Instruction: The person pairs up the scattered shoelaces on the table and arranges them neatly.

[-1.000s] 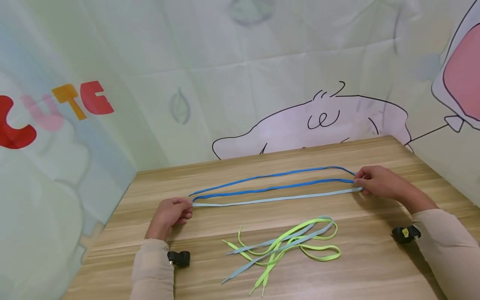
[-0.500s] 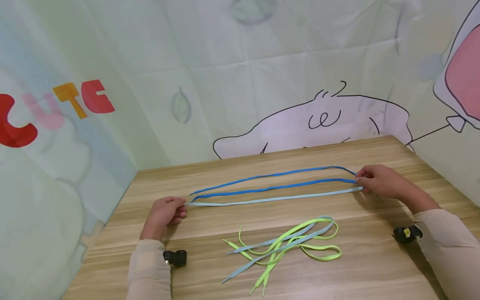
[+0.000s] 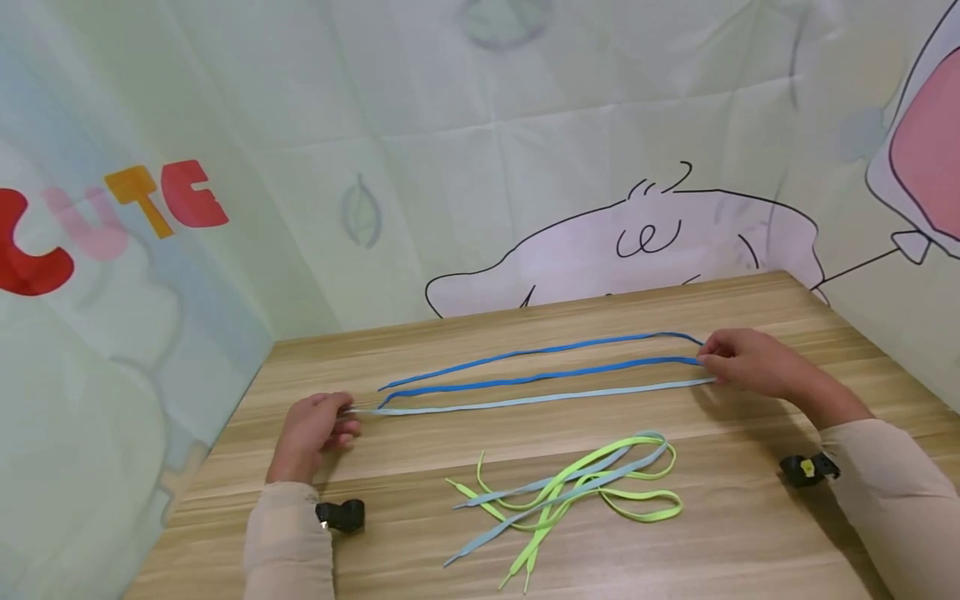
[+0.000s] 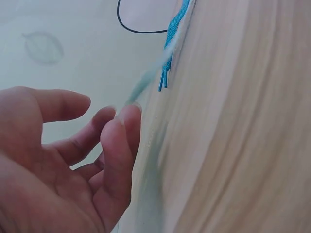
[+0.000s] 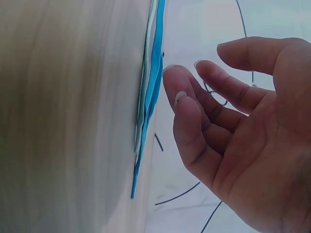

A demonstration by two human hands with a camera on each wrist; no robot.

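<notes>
A pale blue shoelace stretches across the table, nearest me of the drawn-out strands. My left hand pinches its left end, and the wrist view shows the blurred lace rising to the fingertips. Behind it lies a bright blue shoelace, doubled into two strands. Its two tips show at the left end in the left wrist view. My right hand hovers over the right ends of both laces, hiding the blue fold in the head view. In the right wrist view its loosely bent fingers stand apart from the blue lace.
Closer to me, a yellow-green shoelace and a grey-blue shoelace lie crossed in a loose tangle on the wooden table. A printed cloth hangs along the table's back and left sides.
My left hand has moved left, drawing the left end of the pale blue lace past the blue tips. My right hand has shifted slightly left. The tangled laces stay put.
</notes>
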